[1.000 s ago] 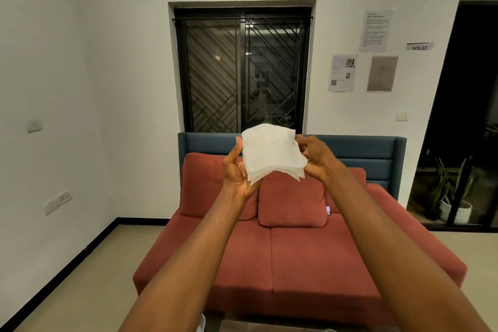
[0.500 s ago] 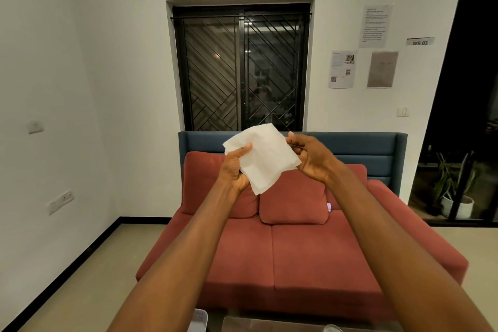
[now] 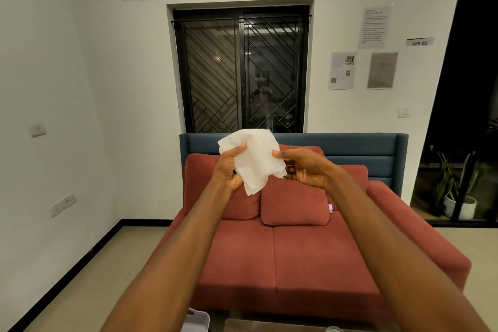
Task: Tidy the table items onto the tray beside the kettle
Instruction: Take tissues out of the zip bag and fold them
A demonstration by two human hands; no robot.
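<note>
I hold a white paper napkin [image 3: 254,159] up at arm's length in front of me, over the sofa. My left hand [image 3: 229,167] pinches its left edge, thumb on the front. My right hand [image 3: 304,167] grips its right edge, thumb pressed on the paper. The napkin is folded into several layers, one corner hanging down. The tray and the kettle are out of view. Only a sliver of the glass table [image 3: 269,325] shows at the bottom edge.
A red sofa [image 3: 310,264] with cushions and a blue back stands ahead under a barred window [image 3: 241,70]. A white basket-like object [image 3: 195,321] peeks in at the bottom. A potted plant [image 3: 455,197] stands at the right by a dark doorway.
The napkin has turned and dropped slightly, its corner now pointing down. Both hands have shifted their grip on its edges. The view has tilted down a little.
</note>
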